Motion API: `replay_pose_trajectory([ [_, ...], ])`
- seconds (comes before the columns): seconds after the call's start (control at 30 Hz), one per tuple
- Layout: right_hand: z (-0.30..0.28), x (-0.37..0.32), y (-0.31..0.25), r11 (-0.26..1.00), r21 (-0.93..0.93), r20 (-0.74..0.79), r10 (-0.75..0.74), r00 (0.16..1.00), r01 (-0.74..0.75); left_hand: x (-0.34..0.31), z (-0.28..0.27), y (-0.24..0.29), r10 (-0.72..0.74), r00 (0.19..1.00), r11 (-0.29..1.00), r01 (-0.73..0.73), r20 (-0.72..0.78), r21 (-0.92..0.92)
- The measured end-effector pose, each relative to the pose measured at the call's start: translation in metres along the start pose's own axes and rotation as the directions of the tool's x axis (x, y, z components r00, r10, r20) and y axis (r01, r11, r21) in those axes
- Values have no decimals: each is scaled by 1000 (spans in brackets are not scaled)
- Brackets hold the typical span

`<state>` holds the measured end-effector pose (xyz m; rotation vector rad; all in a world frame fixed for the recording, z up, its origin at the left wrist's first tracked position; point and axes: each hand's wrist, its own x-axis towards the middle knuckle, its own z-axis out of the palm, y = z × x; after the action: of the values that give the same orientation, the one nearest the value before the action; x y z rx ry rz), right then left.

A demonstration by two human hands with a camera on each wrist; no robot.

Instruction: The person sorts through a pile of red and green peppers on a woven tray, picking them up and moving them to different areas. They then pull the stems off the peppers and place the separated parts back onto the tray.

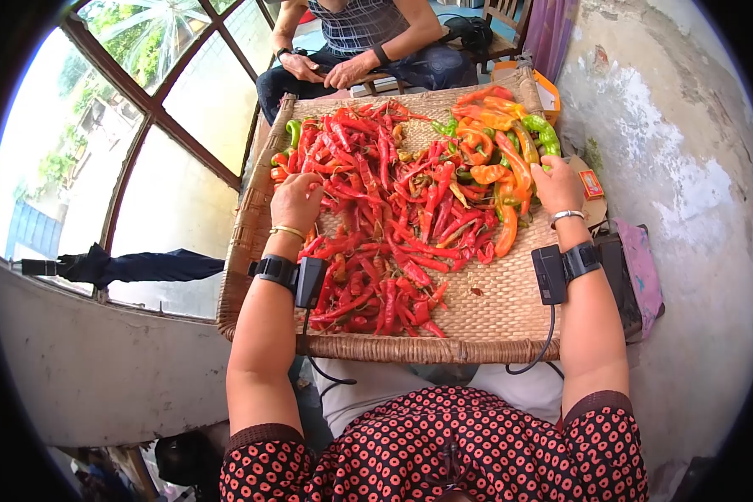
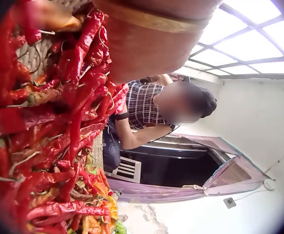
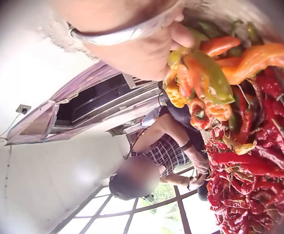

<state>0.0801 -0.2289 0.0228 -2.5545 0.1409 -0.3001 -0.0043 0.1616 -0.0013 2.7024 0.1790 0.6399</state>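
A heap of red chili peppers (image 1: 368,201) covers the left and middle of a woven tray (image 1: 510,309). Orange peppers (image 1: 510,176) and green peppers (image 1: 544,132) lie along the tray's far right side. My left hand (image 1: 297,203) is down among the red chilies near the left rim; its fingertips are blurred in the left wrist view, and I cannot tell whether they pinch a chili. At the right rim, my right hand (image 1: 558,186) has curled fingers at the end of a green pepper. In the right wrist view a bent finger (image 3: 182,36) lies against yellow-green and orange peppers.
Across the tray sits another person (image 1: 360,42), hands together in the lap. Windows (image 1: 167,125) and a folded umbrella (image 1: 151,266) are on the left. A worn wall (image 1: 653,151) rises on the right. A pink cloth (image 1: 636,272) hangs beside the tray.
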Motion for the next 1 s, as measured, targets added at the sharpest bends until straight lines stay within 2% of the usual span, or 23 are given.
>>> replay_pose_trajectory([
  [0.03, -2, -2, -1, 999, -51, -29, -18, 999, 17, 0, 0, 2, 57, 998, 998, -57, 0, 31],
  [0.07, -3, -3, -2, 999, -49, -26, -18, 999, 17, 0, 3, 1, 56, 998, 998, -56, 1, 34],
  [0.17, 3, -3, -1, 992, 40, -78, -115, 990, 118, 2, 12, -4, 129, 991, 992, -129, 33, 10],
  [0.2, 3, -6, -6, 992, 47, -76, -113, 991, 116, 2, 11, -2, 130, 991, 991, -131, 36, 17],
  [0.27, 2, -15, -17, 973, 141, -8, -181, 983, 180, 0, 12, 5, 236, 971, 967, -238, 41, 90],
  [0.33, 6, -20, -23, 958, 182, -21, -223, 975, 223, -1, 15, 11, 209, 974, 963, -220, 84, 157],
  [0.4, 4, -27, -29, 937, 189, 48, -307, 950, 293, -3, 17, 21, 112, 992, 967, -123, 62, 223],
  [0.53, 8, -31, -33, 908, 249, 59, -362, 930, 338, 10, 8, 45, 123, 979, 923, -174, 165, 344],
  [0.6, 8, -35, -39, 901, 304, 67, -344, 937, 309, 19, 9, 60, 312, 876, 847, -432, 369, 309],
  [0.63, 11, -35, -38, 889, 294, 73, -386, 920, 350, 24, 16, 61, 472, 788, 768, -588, 396, 256],
  [0.67, 13, -36, -37, 878, 282, 78, -424, 902, 388, 27, 22, 67, 476, 783, 764, -594, 401, 253],
  [0.73, 17, -38, -37, 871, 288, 95, -439, 894, 397, 28, 30, 83, 383, 701, 706, -642, 602, 299],
  [0.8, 17, -41, -38, 869, 292, 122, -447, 886, 398, 26, 42, 79, 385, 712, 690, -645, 588, 330],
  [0.87, 19, -43, -40, 871, 308, 147, -442, 885, 384, 21, 51, 71, 299, 727, 735, -588, 618, 337],
  [0.93, 21, -45, -41, 868, 328, 173, -442, 880, 372, 14, 52, 66, 347, 734, 721, -607, 584, 334],
  [1.0, 23, -46, -42, 859, 314, 196, -475, 858, 404, 11, 50, 66, 260, 668, 748, -596, 698, 292],
])
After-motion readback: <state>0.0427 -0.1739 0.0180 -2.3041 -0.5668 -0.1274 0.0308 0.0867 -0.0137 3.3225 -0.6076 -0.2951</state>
